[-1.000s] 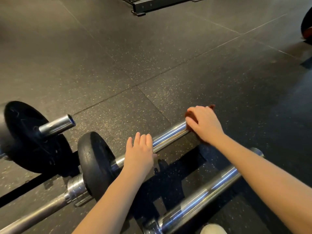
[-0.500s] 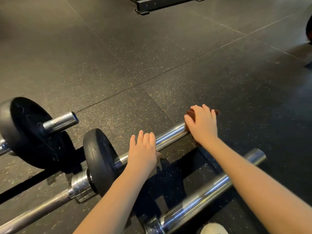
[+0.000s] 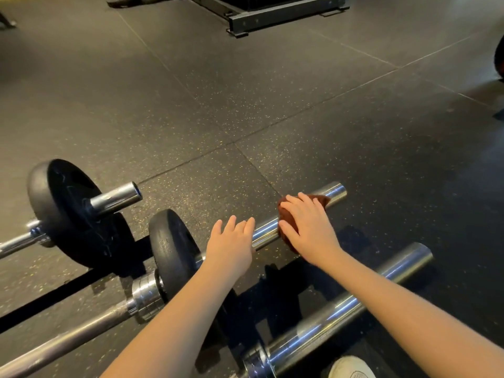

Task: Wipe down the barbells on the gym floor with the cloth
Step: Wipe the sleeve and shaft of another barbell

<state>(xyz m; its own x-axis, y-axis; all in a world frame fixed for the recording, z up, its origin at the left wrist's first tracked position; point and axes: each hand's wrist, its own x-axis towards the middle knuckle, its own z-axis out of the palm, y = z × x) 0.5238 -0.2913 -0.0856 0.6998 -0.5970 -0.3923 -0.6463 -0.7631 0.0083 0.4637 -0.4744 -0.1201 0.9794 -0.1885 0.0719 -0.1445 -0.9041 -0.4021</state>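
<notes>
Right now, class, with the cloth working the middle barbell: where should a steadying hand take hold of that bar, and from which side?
Grip the bare chrome sleeve between the black plate and the cloth, from above. It sits low, round and smooth, so fingers wrap over the top; the left hand rests there.

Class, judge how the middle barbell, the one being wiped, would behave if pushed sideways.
The middle barbell would probably roll, since it rests on a round plate. Steel and loaded, it is likely heavy and slow to start. The left hand on its sleeve seems to steady it while the right hand holds the cloth.
</notes>
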